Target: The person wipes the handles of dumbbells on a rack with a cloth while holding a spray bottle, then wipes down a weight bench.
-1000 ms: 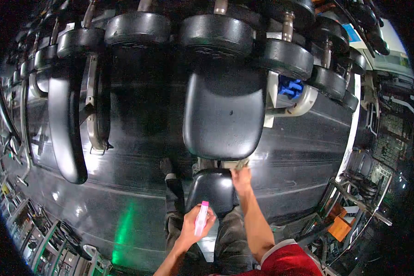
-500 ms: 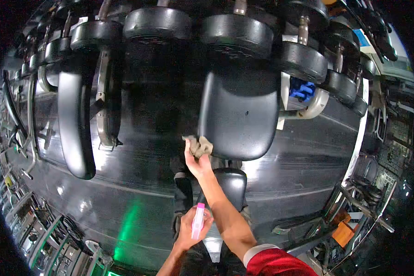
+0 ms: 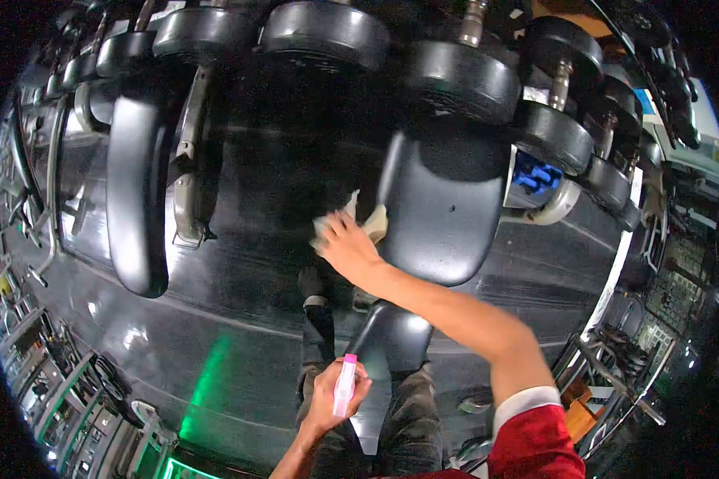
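My right hand (image 3: 350,243) is at the left edge of a black padded backrest (image 3: 447,227), its fingers closed round a beige cloth (image 3: 376,223). Loose folds of the cloth stick out past the fingers beside the pad, and the fingers are slightly blurred. Lower down, my left hand (image 3: 324,399) grips a spray bottle (image 3: 344,389) with a pink nozzle pointing forward. The bottle is over the front of the black bench seat (image 3: 395,335), between my legs. Most of its body is hidden by the hand.
Heavy black dumbbells (image 3: 463,84) line a rack across the far side. Another black padded bench (image 3: 138,199) stands to the left. A blue object (image 3: 535,176) shows under the rack at the right. Gym frames (image 3: 80,399) fill the lower left.
My right hand has shifted with the cloth from the pad's lower left corner, up along its left side, and turned back-up. My left hand still holds the bottle. The view has shifted slightly.
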Motion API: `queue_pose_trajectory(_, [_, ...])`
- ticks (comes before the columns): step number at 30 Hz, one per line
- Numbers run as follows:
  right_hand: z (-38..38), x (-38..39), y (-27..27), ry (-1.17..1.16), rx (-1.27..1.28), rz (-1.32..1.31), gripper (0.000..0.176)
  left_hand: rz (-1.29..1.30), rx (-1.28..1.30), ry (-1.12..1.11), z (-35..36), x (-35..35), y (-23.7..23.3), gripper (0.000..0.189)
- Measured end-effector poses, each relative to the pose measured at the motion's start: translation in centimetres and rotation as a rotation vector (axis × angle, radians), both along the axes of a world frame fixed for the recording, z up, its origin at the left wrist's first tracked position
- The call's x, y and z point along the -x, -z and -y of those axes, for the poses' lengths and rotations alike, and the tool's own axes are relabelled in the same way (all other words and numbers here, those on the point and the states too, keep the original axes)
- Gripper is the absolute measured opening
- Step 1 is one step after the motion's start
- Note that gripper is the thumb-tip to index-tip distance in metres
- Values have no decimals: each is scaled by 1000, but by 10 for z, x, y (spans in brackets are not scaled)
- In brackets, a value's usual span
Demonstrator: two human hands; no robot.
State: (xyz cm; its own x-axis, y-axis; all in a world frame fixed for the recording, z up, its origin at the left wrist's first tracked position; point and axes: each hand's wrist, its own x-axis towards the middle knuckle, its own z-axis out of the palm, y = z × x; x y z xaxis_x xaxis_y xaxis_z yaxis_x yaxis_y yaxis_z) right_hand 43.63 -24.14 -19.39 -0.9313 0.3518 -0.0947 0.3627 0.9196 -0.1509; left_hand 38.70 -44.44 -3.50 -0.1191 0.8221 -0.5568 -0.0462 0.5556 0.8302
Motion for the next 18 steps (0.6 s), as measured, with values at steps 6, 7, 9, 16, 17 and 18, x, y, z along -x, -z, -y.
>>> queue_pose_trajectory(6, [-29, -22, 29, -53, -75, 420, 18, -38, 55, -8, -4, 14, 9, 24])
queue_pose_trajectory(7, [-37, -30, 112, 184, -548, 189, 16, -31, 86, 31, -5, 16, 8, 25])
queue_pose_trajectory(9, [-123, -15, 10, 90, -33, 511, 18, -24, 62, 9, -6, 15, 10, 24])
queue_pose_trajectory(16, [-236, -18, 82, 632, -50, 257, 32, 10, 93, -26, -9, 5, 12, 24])
queue_pose_trajectory(17, [-233, -15, 72, 635, -48, 256, 32, -22, 89, 1, -8, 5, 12, 24])
queue_pose_trajectory(18, [-226, -10, 51, 634, -60, 261, 32, -20, 95, 2, -6, 3, 12, 24])
